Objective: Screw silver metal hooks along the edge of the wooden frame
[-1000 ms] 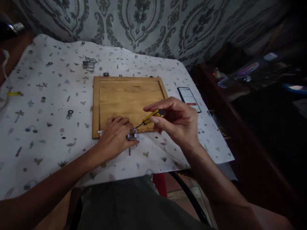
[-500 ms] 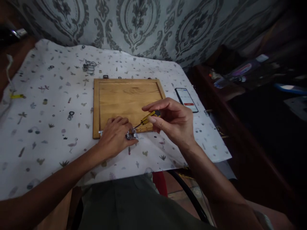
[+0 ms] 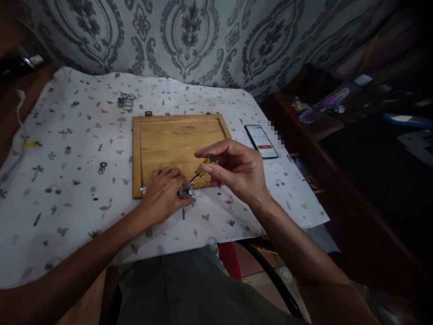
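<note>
A wooden framed panel (image 3: 176, 140) lies flat on the patterned tablecloth. At its near edge sits a small metal hinge (image 3: 187, 193). My left hand (image 3: 162, 194) is closed over the hinge, pressing it against the panel's edge. My right hand (image 3: 237, 169) pinches a yellow and black screwdriver (image 3: 204, 164), whose tip points down-left onto the hinge.
A phone (image 3: 261, 141) with a lit screen lies right of the panel. Metal hardware (image 3: 126, 101) sits at the far side of the cloth (image 3: 67, 180). A dark wooden shelf with bottles (image 3: 321, 101) stands to the right. A patterned curtain hangs behind.
The view has tilted slightly; both hands stay at the hinge. The screwdriver handle has shifted a little left and stands steeper.
</note>
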The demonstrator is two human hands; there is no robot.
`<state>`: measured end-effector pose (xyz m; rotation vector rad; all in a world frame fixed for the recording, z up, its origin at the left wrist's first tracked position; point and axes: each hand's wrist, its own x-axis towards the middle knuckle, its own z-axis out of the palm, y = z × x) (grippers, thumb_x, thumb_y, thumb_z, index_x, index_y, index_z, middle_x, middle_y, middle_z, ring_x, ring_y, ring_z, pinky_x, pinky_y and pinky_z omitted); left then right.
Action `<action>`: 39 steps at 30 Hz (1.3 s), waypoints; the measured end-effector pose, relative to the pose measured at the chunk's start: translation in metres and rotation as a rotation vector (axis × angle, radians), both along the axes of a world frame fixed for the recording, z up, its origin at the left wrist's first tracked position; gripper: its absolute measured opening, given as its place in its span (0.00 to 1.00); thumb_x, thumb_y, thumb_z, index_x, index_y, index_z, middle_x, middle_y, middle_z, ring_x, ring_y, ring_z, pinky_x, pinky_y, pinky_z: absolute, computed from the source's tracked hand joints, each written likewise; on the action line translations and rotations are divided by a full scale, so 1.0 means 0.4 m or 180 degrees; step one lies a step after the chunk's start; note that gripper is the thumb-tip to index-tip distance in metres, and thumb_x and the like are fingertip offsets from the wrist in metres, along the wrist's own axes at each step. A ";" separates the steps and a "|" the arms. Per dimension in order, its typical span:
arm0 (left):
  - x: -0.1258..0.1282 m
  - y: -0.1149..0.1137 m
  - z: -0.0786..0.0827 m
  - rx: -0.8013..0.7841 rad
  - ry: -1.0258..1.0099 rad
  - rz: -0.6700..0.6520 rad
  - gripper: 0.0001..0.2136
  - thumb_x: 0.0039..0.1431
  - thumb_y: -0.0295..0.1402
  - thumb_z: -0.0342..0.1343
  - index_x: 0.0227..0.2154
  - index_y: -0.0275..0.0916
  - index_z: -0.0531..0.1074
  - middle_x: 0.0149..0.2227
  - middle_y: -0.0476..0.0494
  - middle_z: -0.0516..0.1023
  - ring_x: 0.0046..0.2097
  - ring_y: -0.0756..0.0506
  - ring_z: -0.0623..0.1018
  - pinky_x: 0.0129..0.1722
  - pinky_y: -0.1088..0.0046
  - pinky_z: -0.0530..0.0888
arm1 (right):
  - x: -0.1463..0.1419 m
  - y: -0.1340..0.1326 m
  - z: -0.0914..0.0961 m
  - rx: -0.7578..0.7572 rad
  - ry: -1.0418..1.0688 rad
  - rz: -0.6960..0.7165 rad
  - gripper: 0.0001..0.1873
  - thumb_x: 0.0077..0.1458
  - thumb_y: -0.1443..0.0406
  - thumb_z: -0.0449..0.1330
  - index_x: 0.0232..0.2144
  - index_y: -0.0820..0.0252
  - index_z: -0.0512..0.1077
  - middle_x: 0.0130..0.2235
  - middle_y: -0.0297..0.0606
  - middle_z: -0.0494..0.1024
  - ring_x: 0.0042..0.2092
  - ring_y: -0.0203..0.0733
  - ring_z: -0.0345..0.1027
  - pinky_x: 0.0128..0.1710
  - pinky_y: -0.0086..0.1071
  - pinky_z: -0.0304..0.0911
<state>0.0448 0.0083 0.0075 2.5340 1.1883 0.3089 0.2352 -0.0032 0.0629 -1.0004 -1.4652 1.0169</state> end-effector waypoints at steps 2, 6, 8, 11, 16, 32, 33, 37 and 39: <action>0.001 0.000 -0.001 0.0026 0.0002 0.0006 0.14 0.58 0.43 0.68 0.37 0.39 0.77 0.42 0.41 0.79 0.47 0.35 0.77 0.47 0.56 0.70 | -0.005 0.005 0.003 -0.0115 0.0111 0.0089 0.17 0.49 0.56 0.75 0.32 0.60 0.74 0.33 0.32 0.81 0.20 0.25 0.65 0.17 0.22 0.64; 0.003 -0.001 0.006 -0.0026 0.0026 0.0015 0.13 0.58 0.43 0.68 0.36 0.39 0.77 0.39 0.43 0.78 0.45 0.37 0.76 0.46 0.57 0.70 | 0.003 0.008 0.009 -0.0178 0.0075 0.0323 0.18 0.55 0.55 0.71 0.41 0.59 0.76 0.36 0.33 0.81 0.22 0.27 0.70 0.21 0.24 0.69; 0.004 -0.001 0.011 -0.0037 0.0023 0.0020 0.13 0.57 0.43 0.68 0.35 0.39 0.77 0.38 0.44 0.78 0.44 0.37 0.76 0.45 0.58 0.70 | 0.009 0.008 0.010 -0.0106 -0.0001 0.0360 0.18 0.58 0.55 0.69 0.46 0.59 0.78 0.37 0.34 0.81 0.23 0.27 0.71 0.22 0.24 0.70; 0.006 -0.001 0.014 -0.0030 0.0032 0.0035 0.13 0.56 0.43 0.70 0.34 0.40 0.77 0.38 0.44 0.78 0.44 0.38 0.77 0.45 0.59 0.70 | 0.010 0.008 0.006 -0.0031 0.0000 0.0184 0.16 0.55 0.56 0.71 0.41 0.60 0.79 0.36 0.34 0.81 0.21 0.26 0.69 0.20 0.23 0.67; 0.007 -0.001 0.015 -0.0072 0.0065 0.0057 0.13 0.56 0.43 0.70 0.36 0.40 0.78 0.39 0.44 0.79 0.46 0.37 0.77 0.47 0.58 0.70 | -0.002 0.012 -0.003 -0.0160 0.0169 0.0068 0.18 0.49 0.56 0.75 0.31 0.59 0.72 0.36 0.34 0.82 0.19 0.24 0.64 0.16 0.22 0.62; 0.004 0.000 0.009 -0.0149 -0.0092 0.0021 0.12 0.57 0.42 0.68 0.34 0.40 0.76 0.39 0.43 0.78 0.46 0.35 0.77 0.47 0.55 0.69 | 0.007 0.036 0.003 -0.0139 -0.0010 0.0397 0.18 0.51 0.55 0.74 0.33 0.60 0.73 0.32 0.31 0.80 0.20 0.26 0.67 0.18 0.23 0.65; 0.004 0.000 0.009 -0.0147 -0.0089 0.0017 0.12 0.56 0.42 0.68 0.34 0.40 0.76 0.39 0.43 0.78 0.46 0.35 0.77 0.47 0.55 0.69 | 0.008 0.036 0.003 -0.0143 0.0012 0.0431 0.18 0.51 0.55 0.74 0.34 0.60 0.74 0.32 0.32 0.81 0.20 0.26 0.68 0.19 0.23 0.66; 0.006 0.000 0.010 -0.0103 -0.0035 0.0038 0.13 0.56 0.42 0.69 0.34 0.39 0.76 0.39 0.42 0.79 0.46 0.35 0.77 0.47 0.55 0.70 | 0.016 0.032 0.003 -0.0111 -0.0035 0.0522 0.20 0.54 0.56 0.72 0.45 0.61 0.78 0.36 0.34 0.82 0.23 0.27 0.71 0.23 0.23 0.70; 0.006 -0.001 0.009 -0.0093 -0.0033 0.0050 0.12 0.56 0.42 0.69 0.34 0.39 0.77 0.39 0.42 0.78 0.47 0.35 0.77 0.48 0.55 0.70 | 0.017 0.028 0.001 -0.0078 -0.0030 0.0489 0.18 0.55 0.56 0.71 0.44 0.61 0.79 0.35 0.34 0.82 0.22 0.26 0.70 0.22 0.23 0.70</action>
